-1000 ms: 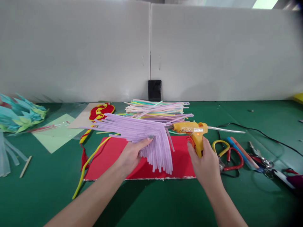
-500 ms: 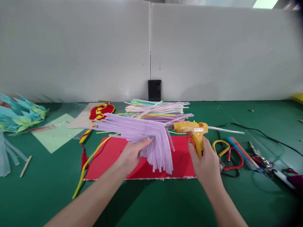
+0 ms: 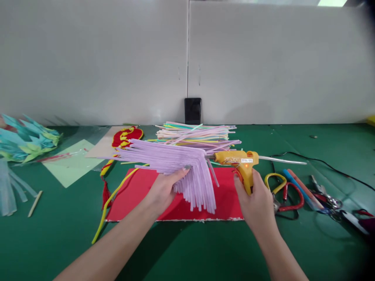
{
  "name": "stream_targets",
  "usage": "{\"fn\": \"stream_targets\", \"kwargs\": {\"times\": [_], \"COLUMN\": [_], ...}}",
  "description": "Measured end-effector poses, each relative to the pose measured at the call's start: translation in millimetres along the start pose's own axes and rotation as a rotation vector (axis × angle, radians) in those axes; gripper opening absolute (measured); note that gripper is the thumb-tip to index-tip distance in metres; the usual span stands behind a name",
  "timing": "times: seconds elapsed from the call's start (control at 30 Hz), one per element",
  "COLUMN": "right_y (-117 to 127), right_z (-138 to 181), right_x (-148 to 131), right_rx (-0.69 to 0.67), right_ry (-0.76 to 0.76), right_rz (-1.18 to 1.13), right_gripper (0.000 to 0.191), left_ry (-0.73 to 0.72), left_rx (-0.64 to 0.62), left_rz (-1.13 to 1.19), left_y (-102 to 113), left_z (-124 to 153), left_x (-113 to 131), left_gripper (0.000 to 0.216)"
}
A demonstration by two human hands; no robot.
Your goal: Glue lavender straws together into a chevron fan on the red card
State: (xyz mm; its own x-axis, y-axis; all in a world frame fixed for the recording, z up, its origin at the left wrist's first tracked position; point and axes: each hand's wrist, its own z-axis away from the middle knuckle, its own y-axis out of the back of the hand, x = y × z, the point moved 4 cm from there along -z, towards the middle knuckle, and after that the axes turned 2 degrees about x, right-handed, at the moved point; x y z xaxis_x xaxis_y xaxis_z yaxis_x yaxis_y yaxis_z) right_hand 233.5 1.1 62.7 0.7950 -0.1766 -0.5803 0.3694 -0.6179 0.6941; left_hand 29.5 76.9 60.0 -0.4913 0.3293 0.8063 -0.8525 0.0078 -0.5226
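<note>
My left hand [image 3: 166, 189] is closed on a row of lilac pipe cleaners [image 3: 193, 171], its thumb on top and the other fingers hidden beneath. They lie side by side and bend at a corner, one arm running left and the other hanging toward me. My right hand [image 3: 258, 203] grips a yellow hot glue gun [image 3: 237, 157] by its handle, with fingers at the red trigger. The nozzle is at the bent corner of the pipe cleaners; whether it touches them I cannot tell. A clear glue stick [image 3: 283, 159] sticks out of the gun's back. Under both hands lies a red board [image 3: 228, 195].
Behind the hands lies a pile of pastel pipe cleaners [image 3: 190, 134], with a black phone [image 3: 192, 111] against the grey partition. At right are red-and-yellow-handled pliers [image 3: 293, 197], scissors [image 3: 325, 193] and a black cord [image 3: 331, 166]. A red-yellow ornament [image 3: 125, 136] and turquoise flowers [image 3: 26, 138] lie left.
The whole view has shifted slightly. Both hands keep their hold, and the glue gun stays at the corner of the lilac pipe cleaners with hardly any movement.
</note>
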Motion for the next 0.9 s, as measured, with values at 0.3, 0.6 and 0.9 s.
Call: {"fn": "stream_targets", "kwargs": {"times": [0.3,0.6,0.9], "right_y": [-0.1,0.2,-0.2], "right_z": [0.7,1.0,0.7], "right_x": [-0.3,0.0,0.4], "right_rx": [0.006,-0.007,-0.012], "right_ry": [0.008,-0.002,-0.003], "right_rz": [-0.009,0.005,0.006], "right_gripper": [0.027,0.026,0.029], "left_ry": [-0.016,-0.042,-0.055], "left_rx": [-0.008,-0.026,-0.045], "left_rz": [0.0,0.002,0.019], "left_y": [0.5,-0.4,-3.4], "left_z": [-0.2,-0.5,1.5], "left_x": [1.4,5.8,9.2], "left_gripper": [0.044,0.048,0.051]}}
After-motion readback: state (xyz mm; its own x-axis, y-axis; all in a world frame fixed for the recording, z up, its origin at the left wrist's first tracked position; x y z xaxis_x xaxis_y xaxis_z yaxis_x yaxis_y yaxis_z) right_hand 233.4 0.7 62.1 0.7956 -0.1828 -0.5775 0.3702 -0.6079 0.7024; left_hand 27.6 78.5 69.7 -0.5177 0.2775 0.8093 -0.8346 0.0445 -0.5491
